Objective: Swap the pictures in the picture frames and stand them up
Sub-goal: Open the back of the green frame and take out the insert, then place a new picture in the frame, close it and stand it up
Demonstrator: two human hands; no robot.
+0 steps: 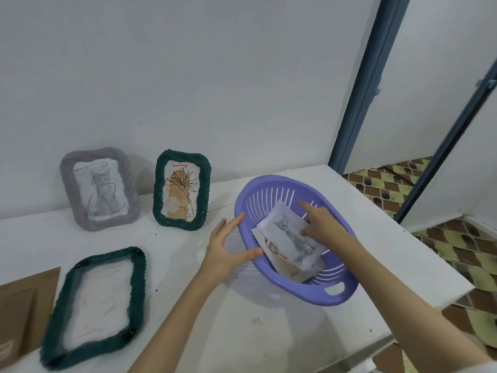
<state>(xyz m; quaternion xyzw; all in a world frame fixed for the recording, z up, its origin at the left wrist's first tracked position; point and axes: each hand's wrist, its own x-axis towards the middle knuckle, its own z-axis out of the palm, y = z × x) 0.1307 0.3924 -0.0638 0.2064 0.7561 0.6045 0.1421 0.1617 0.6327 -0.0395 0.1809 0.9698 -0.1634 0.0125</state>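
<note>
A purple slotted basket (333, 289) sits on the white table and holds loose pictures; a grey cat picture (291, 234) lies on top of a line-drawing picture (279, 258). My right hand (320, 220) reaches into the basket, fingers on the cat picture's right edge. My left hand (228, 244) rests against the basket's left rim, thumb on the rim and fingers spread. A grey frame (98, 188) with a cat picture and a dark green frame (181, 189) with a plant drawing stand against the wall. Another dark green frame (95, 305) lies flat at front left.
A brown backing board (24, 300) lies at the table's left edge beside the flat frame. The table's right edge (419, 232) drops to a patterned floor. Blue poles (360, 84) rise behind the table's far right corner.
</note>
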